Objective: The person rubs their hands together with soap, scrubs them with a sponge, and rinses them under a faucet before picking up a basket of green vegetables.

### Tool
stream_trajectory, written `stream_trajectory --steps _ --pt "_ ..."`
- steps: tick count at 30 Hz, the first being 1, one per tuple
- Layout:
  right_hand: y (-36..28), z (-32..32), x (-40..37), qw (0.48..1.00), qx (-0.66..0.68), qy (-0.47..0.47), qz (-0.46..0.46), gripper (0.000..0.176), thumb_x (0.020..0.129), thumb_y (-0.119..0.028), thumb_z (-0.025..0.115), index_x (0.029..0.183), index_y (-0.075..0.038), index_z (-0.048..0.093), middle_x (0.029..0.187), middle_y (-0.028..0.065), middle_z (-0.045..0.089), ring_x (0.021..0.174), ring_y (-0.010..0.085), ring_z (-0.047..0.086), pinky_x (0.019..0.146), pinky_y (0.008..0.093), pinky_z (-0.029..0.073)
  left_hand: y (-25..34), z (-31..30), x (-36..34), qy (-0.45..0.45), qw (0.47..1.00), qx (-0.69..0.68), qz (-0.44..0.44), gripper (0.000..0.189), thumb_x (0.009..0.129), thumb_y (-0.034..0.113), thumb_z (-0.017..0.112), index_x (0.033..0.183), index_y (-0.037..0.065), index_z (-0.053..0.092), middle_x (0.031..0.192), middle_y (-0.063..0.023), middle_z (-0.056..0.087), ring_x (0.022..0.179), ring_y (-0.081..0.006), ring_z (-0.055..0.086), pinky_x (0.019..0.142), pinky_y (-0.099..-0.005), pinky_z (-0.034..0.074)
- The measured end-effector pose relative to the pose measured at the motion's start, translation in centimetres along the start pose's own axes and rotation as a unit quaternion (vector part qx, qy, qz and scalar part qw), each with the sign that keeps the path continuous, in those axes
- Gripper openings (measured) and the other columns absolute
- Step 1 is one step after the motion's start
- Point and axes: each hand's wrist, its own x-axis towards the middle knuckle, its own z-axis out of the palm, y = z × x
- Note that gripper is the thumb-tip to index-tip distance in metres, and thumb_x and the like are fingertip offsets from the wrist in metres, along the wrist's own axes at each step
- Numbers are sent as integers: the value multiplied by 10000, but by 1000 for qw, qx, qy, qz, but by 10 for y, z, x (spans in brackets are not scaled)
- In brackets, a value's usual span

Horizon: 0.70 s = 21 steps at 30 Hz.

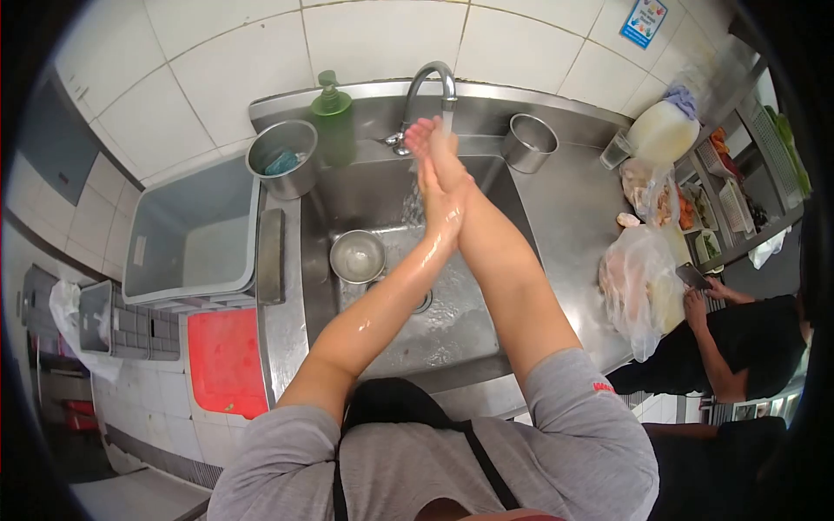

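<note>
Both of my hands are at the tap, above the steel sink [323, 221]. My left hand [443, 207] is wet and wrapped around my right wrist. My right hand [441, 154] is directly under the curved tap [432, 69], its fingers stretched out and holding nothing. Water runs from the spout over it and splashes into the basin. Below my hands, a small metal bowl [358, 257] sits in the sink beside the drain [423, 300]. Some of my left fingers are hidden behind the right wrist.
Left of the tap stand a green pump bottle [332, 113] and a steel pot [291, 178] with a blue-green sponge. A grey crate [187, 226] lies further left. At right are a steel container [529, 143] and plastic bags [638, 278]. Another person's hands [698, 300] hold a phone.
</note>
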Motion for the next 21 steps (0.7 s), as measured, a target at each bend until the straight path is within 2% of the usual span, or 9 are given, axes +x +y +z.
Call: stream_trajectory --steps 3,9,13,16,17,18,19,20,21 --pt "-6 0 15 996 70 56 17 311 837 -315 412 858 -15 488 741 126 548 673 248 559 624 385 488 40 2 -66 -39 958 -205 -198 605 796 248 554 1285 85 239 1192 -104 407 1049 -222 444 851 -361 396" --pt "-5 9 -3 974 207 90 29 268 861 -209 344 845 25 472 825 148 521 756 273 549 742 401 481 18 -10 -59 -100 831 -398 -376 549 792 525 436 1090 65 450 949 -123 546 836 -252 554 728 -372 466" --pt "-5 -1 -21 959 269 79 39 277 858 -223 375 947 9 497 981 195 494 967 335 483 865 457 389 -20 -19 21 -153 840 -408 -322 571 775 601 383 1009 85 461 771 -94 560 660 -247 566 614 -388 481" --pt "-4 -18 -46 984 174 31 5 262 836 -208 404 903 35 477 831 217 537 804 319 546 774 426 445 -27 -12 52 -100 898 -297 -309 527 786 596 363 986 119 467 733 -73 538 612 -220 539 547 -340 467" --pt "2 -29 -47 973 -168 -66 -145 268 831 -201 417 996 3 473 914 236 527 848 349 533 797 449 419 -40 -13 69 -102 897 -297 -310 527 786 596 363 986 119 467 733 -73 538 612 -220 539 547 -340 467" --pt "6 -38 -49 816 -487 -152 -274 313 826 -195 430 1090 -30 470 997 255 518 891 379 521 819 472 392 -66 -17 90 -48 901 -345 -258 491 797 579 358 957 128 466 696 -59 514 570 -201 510 495 -307 437" --pt "11 -41 -69 778 -513 -171 -319 348 812 -228 467 1149 -148 493 1194 207 425 1096 404 386 918 495 275 -82 -20 99 6 897 -391 -206 456 807 563 353 928 138 465 659 -45 490 528 -181 481 443 -273 407" --pt "18 -37 -92 776 -516 -169 -321 348 812 -228 467 1149 -148 493 1194 207 425 1096 404 386 918 495 275 -62 -33 96 -68 884 -375 -271 413 834 504 334 884 112 452 610 -37 439 501 -182 434 414 -284 364" --pt "26 -29 -117 744 -517 -122 -405 318 812 -242 474 1112 -152 528 1237 165 390 1159 389 297 947 496 222 -58 -31 106 -50 912 -323 -247 378 842 462 344 854 100 450 606 -42 432 504 -177 430 410 -294 357"
